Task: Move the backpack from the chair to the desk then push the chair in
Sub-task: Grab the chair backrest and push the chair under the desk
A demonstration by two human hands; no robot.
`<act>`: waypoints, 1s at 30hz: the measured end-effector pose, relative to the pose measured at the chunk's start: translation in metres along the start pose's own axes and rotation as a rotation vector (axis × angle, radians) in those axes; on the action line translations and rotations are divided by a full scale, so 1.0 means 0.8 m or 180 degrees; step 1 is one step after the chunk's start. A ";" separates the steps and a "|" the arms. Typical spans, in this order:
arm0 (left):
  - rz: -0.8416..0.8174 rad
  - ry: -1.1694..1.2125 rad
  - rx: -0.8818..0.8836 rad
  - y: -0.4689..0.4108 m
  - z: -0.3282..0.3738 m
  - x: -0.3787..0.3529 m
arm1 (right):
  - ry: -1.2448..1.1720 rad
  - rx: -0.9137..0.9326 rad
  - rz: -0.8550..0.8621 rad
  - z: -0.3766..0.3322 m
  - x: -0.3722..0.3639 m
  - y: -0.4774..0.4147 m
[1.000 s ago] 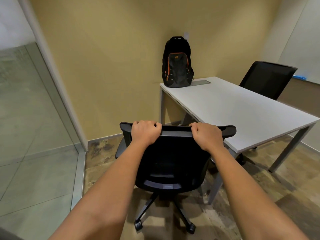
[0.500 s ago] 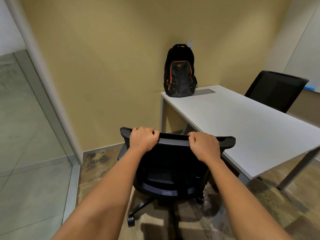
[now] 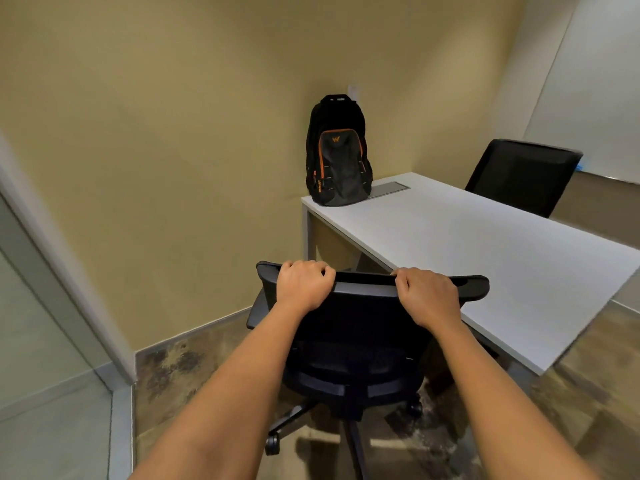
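A: Where is the backpack (image 3: 338, 152) seen?

B: It is stood upright at the far left corner of the white desk (image 3: 485, 258), against the yellow wall.

A: And the chair (image 3: 360, 327)?

B: It is placed at the desk's near left edge, its top rail gripped by both hands. The left hand (image 3: 303, 284) is curled closed over the rail's left part, the right hand (image 3: 427, 296) over its right. A second chair (image 3: 523, 176) is seen at the desk's far side.
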State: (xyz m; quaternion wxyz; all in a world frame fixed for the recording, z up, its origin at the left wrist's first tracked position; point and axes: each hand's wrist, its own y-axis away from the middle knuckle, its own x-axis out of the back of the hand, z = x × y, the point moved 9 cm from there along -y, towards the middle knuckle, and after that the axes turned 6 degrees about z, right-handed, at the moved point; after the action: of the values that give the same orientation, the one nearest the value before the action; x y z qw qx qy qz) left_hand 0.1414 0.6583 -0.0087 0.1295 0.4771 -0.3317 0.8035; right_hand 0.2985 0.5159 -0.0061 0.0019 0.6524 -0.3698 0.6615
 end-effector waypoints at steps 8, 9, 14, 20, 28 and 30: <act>-0.0165 0.0049 -0.0366 -0.072 -0.055 -0.016 | 0.0214 -0.0308 0.0171 -0.046 -0.029 -0.038; -0.0174 0.0043 -0.0413 -0.080 -0.060 -0.018 | 0.0236 -0.0348 0.0211 -0.050 -0.032 -0.042; -0.0140 0.0092 -0.0575 -0.127 -0.084 -0.028 | 0.0477 -0.0542 0.0304 -0.070 -0.050 -0.070; -0.0121 0.0149 -0.0794 -0.188 -0.104 -0.048 | 0.0674 -0.0783 0.0401 -0.086 -0.075 -0.110; -0.0428 0.0318 -0.1115 -0.277 -0.121 -0.084 | 0.0800 -0.1045 0.0527 -0.102 -0.113 -0.174; -0.0473 0.0343 -0.1156 -0.297 -0.125 -0.093 | 0.0868 -0.1077 0.0537 -0.106 -0.122 -0.189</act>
State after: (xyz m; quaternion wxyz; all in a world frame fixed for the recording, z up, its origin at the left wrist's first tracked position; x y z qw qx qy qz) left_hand 0.2357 0.9095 -0.0070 0.2899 0.4253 -0.4277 0.7431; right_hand 0.3135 0.7145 -0.0063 0.1059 0.5142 -0.5250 0.6699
